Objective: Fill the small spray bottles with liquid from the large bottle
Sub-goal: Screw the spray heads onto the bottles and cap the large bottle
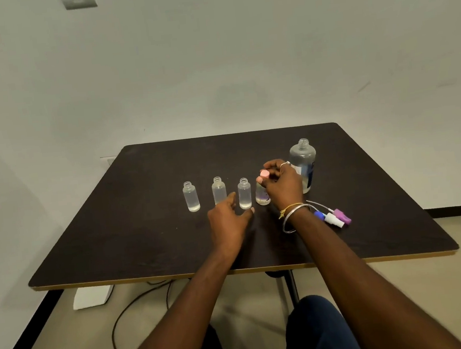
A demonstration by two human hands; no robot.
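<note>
On the dark bench (pixel 151 239) four small spray bottles stand upright in a row, each holding some clear liquid. The first small bottle (pixel 191 196), the second small bottle (pixel 218 190) and the third small bottle (pixel 244 193) are uncapped, their threaded necks open. The fourth small bottle (pixel 262 196), at the 3 o'clock end of the row, carries a pink spray cap (pixel 264 174) at its neck; the right hand (pixel 282 181) has its grip closed around that cap from above, fingers pinched on it, a ring and bangles on the hand and wrist. The left hand (pixel 228 217) rests on the bench at 6 o'clock of the second and third bottles, its grip apart and holding nothing, one fingertip just beside the base of the third bottle. The large bottle (pixel 303 163) stands uncapped at 2 o'clock of the fourth bottle, partly hidden behind the right hand, about half full of clear liquid. At 4 o'clock of the right wrist, loose spray heads (pixel 333 216), blue, white and purple with thin dip tubes, lie on the bench.
</note>
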